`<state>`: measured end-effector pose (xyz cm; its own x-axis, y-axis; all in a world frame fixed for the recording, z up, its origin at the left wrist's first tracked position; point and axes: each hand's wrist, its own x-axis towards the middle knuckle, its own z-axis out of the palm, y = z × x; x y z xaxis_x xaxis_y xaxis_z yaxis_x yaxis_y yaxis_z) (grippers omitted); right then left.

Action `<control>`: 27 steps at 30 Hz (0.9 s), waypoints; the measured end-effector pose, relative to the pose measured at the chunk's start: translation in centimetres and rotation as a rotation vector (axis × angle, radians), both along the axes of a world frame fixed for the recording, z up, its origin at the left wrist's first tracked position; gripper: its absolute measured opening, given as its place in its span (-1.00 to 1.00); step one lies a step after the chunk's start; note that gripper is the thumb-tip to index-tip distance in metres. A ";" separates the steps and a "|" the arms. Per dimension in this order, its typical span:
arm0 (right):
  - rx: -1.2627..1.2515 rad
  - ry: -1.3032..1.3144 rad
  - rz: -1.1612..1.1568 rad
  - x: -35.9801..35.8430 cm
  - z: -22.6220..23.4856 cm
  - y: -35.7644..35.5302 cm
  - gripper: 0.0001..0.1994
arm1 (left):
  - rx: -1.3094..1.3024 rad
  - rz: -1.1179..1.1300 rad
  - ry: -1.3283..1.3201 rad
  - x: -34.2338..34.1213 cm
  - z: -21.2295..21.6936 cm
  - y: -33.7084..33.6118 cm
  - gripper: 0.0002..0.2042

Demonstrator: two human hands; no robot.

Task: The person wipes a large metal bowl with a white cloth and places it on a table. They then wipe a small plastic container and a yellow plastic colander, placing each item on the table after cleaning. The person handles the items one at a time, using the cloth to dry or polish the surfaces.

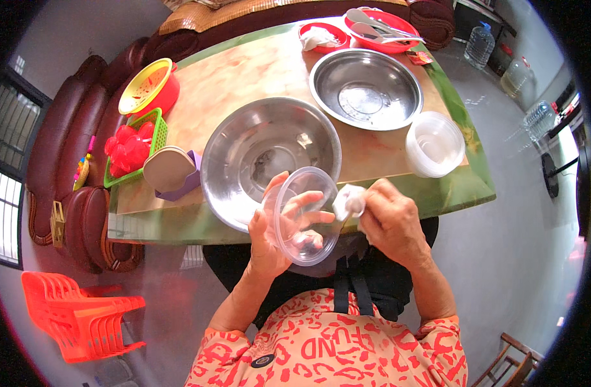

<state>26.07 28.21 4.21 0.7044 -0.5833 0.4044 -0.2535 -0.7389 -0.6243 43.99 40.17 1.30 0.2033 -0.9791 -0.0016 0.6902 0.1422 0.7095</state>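
A clear plastic bowl (308, 248) is tilted on its side over the table's near edge. My left hand (270, 242) grips it, fingers spread behind and showing through its wall. In my right hand (392, 219) is a bunched white cloth or tissue (349, 201), pinched near the bowl's right side. Just beyond my hands stands a large steel basin (228, 155), partly hidden by the bowl and my fingers. A stack of clear plastic bowls (435, 145) sits to the right near the table edge.
A second steel basin (366, 97) stands farther back. Red bowls (395, 46) with spoons and a white cloth (318, 37) lie beyond it. At left are a yellow-and-red colander (140, 87), a green basket (155, 129) of red pieces, and a purple holder (182, 184). Orange stools (82, 316) are stacked on the floor.
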 end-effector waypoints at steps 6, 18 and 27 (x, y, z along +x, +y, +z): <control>1.017 -0.327 0.023 1.8 -2.9 1.9 -0.75 | -0.081 0.013 0.028 -1.0 -0.5 -0.4 -0.22; 0.032 -0.307 -0.326 2.1 -3.1 0.0 -0.89 | 0.091 0.410 -0.509 -0.1 0.6 -0.1 -0.25; -0.355 -0.451 -0.032 3.0 -1.2 3.5 -0.68 | 0.186 0.198 0.097 0.1 -0.3 -1.3 -0.57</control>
